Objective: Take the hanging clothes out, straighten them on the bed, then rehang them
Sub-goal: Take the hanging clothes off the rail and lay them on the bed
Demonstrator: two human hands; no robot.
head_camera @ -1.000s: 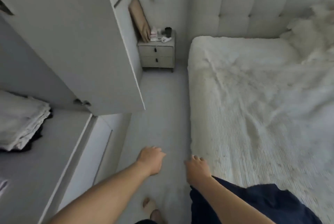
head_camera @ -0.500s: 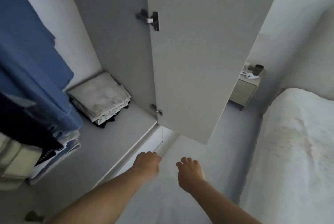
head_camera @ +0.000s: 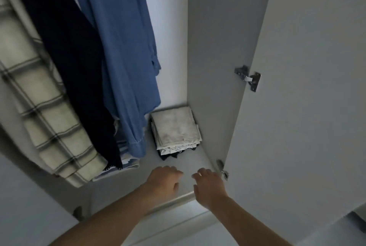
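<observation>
Left hand (head_camera: 164, 183) and right hand (head_camera: 210, 188) loosely curled, grasping nothing, over wardrobe shelf (head_camera: 188, 163); blue shirt (head_camera: 122, 47) hanging above.

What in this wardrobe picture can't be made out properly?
- Hangers and rail: cut off by the top edge of the head view, above the blue shirt, dark garment and checked garment.
- Folded stack: its dark lower items are covered by the pale ones on top.
- Clothes piled behind the hanging hems: mostly hidden.
- Left hand and right hand: fingertips blurred.
</observation>
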